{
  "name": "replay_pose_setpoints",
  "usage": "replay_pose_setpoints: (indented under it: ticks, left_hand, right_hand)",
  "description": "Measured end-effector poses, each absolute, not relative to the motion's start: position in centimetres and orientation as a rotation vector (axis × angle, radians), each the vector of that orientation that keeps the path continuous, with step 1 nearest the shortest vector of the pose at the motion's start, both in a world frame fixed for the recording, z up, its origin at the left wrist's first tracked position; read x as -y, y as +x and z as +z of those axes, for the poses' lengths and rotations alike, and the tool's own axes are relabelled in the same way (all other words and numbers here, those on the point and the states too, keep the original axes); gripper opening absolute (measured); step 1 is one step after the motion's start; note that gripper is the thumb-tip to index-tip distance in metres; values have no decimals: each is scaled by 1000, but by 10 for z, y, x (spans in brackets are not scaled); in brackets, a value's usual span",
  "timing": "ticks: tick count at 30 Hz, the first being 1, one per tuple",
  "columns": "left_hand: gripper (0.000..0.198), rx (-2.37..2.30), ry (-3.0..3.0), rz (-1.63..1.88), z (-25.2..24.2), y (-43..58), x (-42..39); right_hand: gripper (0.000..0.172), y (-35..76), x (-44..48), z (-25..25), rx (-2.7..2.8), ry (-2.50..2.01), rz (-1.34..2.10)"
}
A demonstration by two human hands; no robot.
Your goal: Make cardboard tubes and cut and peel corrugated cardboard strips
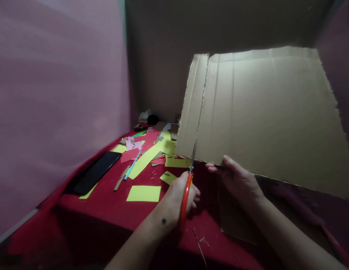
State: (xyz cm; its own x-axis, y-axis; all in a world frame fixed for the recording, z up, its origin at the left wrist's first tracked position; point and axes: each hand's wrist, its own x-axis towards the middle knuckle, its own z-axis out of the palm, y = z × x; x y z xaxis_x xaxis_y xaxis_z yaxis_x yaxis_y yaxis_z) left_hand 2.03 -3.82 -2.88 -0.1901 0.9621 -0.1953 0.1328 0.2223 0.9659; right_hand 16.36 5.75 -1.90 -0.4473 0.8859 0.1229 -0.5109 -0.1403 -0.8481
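Observation:
A large sheet of corrugated cardboard (275, 112) is held up, tilted, over the table. My right hand (241, 182) grips its lower edge, thumb on the near face and fingers beneath. My left hand (177, 193) is closed around the red handles of a pair of scissors (185, 198). The scissors' blades lie across the cardboard's lower edge near its left end, tips pointing up. Above the tips, a ragged slit runs down from the top edge, roughly parallel to the left side. Faint fold lines cross the sheet to the right of the slit.
On the red-covered table (104, 210) lie a black phone or tablet (97, 172), a yellow paper rectangle (143, 193), a blue pencil-like stick (132, 165) and several yellow, red and pink paper scraps. Another brown board (236, 225) sits under my right arm. A pink wall (59, 75) stands at left.

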Motion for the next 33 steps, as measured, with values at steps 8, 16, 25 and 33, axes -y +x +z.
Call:
replay_pose_setpoints:
  ticks: [8, 16, 25, 33]
  left_hand:
    - [15, -1435, 1171, 1095, -37, 15, 44]
    - [24, -1484, 1105, 1142, -38, 19, 41]
    - [13, -1634, 1067, 1100, -11, 23, 37]
    - [11, -1707, 1159, 1080, -18, 22, 33]
  right_hand:
    - [21, 164, -55, -15, 1095, -565, 1767]
    - [23, 162, -50, -10, 1126, -585, 1779]
    - [17, 165, -48, -8, 1059, -644, 1785]
    - [18, 168, -50, -8, 1093, -636, 1773]
